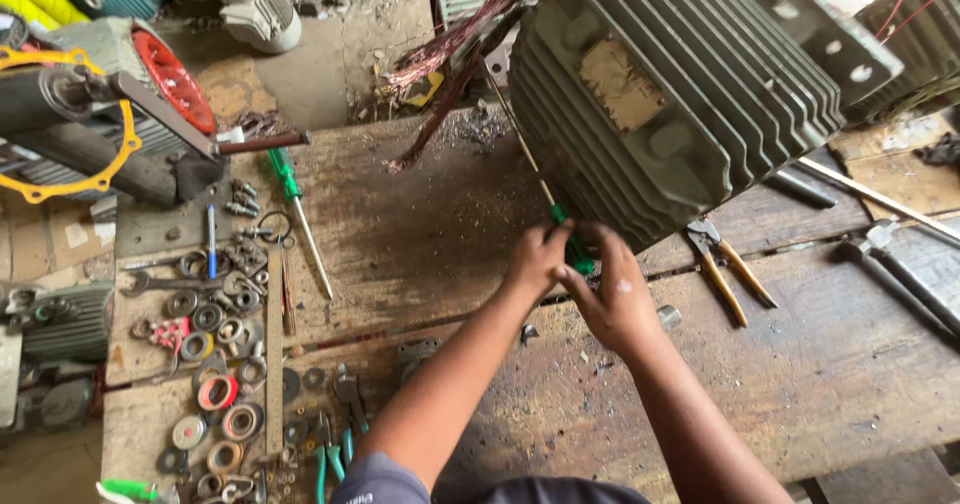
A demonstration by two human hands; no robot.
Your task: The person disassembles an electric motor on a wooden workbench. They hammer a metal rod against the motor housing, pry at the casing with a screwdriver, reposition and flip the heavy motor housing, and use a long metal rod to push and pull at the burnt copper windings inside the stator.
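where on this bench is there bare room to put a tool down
Bare wood lies between the green screwdriver and the finned motor housing, and at the bench's near right edge below the pliers. The left end is crowded with bearings and washers.

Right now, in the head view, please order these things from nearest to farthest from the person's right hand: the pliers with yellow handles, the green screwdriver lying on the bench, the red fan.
From the right hand:
1. Pliers with yellow handles, just to its right on the bench.
2. Green screwdriver lying on the bench, to the left.
3. Red fan, far upper left, beyond the bench edge.
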